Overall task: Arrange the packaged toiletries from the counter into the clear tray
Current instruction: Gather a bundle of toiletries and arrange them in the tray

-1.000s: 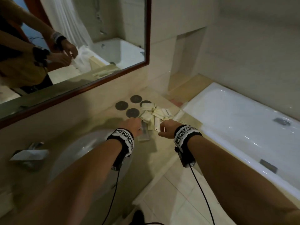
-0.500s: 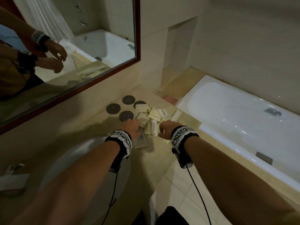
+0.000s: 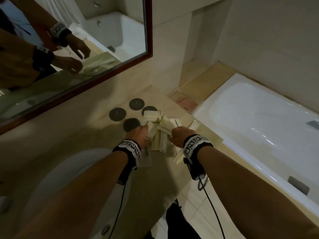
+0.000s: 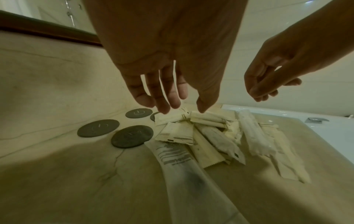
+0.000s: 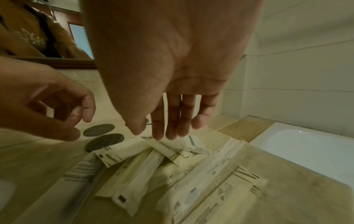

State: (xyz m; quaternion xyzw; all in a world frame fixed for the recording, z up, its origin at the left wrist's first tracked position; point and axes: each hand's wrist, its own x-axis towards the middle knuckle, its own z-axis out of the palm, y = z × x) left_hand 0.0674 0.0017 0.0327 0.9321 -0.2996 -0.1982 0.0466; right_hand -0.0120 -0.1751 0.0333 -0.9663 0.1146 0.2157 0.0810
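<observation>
A loose pile of cream packaged toiletries [image 3: 159, 128] lies on the beige counter [image 3: 96, 135]. One long translucent packet [image 4: 182, 166] with grey print points toward me. My left hand [image 3: 144, 133] hangs over the pile's left side, fingers straight and spread, tips just above a packet [image 4: 170, 118], holding nothing. My right hand [image 3: 172, 135] hovers over the pile's right side, fingers pointing down close to a packet [image 5: 189, 144], also empty. A faint hazy rectangle [image 5: 287, 189] by the tub, over some packets, may be the clear tray; I cannot tell.
Several dark round discs [image 3: 117, 114] sit behind the pile. The sink basin [image 3: 69, 178] is at the left and the white bathtub [image 3: 259, 126] at the right of the counter. A framed mirror [image 3: 86, 49] hangs above. A pinkish item [image 3: 186, 102] lies in the far corner.
Both hands have moved a little farther forward over the pile, and their fingers have spread out. The head view has shifted left and down.
</observation>
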